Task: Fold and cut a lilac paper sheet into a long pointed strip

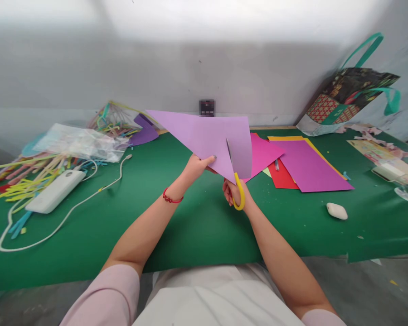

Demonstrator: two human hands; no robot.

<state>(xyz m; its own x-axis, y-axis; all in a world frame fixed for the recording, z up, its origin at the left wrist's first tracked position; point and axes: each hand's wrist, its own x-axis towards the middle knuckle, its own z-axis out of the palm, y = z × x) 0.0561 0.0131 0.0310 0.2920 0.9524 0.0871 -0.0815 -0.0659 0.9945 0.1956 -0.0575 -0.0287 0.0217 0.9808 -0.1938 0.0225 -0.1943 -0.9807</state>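
Note:
A sheet of light purple paper (pixel 197 136) is held up over the table, its left end tapering to a point. My left hand (pixel 200 166) grips its lower edge, thumb on top and fingers underneath. Yellow-handled scissors (pixel 240 194) are in my right hand (pixel 234 192), at the sheet's lower right. One dark blade shows against the near face of the paper, pointing up and away; the other blade is hidden. To the right of the blade the paper curves downward. Part of my right hand's grip is covered by the handle.
Pink, red, orange and purple sheets (pixel 313 167) overlap on the green table (pixel 204 235). Right lie a white mouse-like object (pixel 337 211) and a patterned bag (pixel 343 99). Left are a white power bank (pixel 56 191), its cable (pixel 75 213), colored strips (pixel 10 181) and a clear plastic bag (pixel 85 140).

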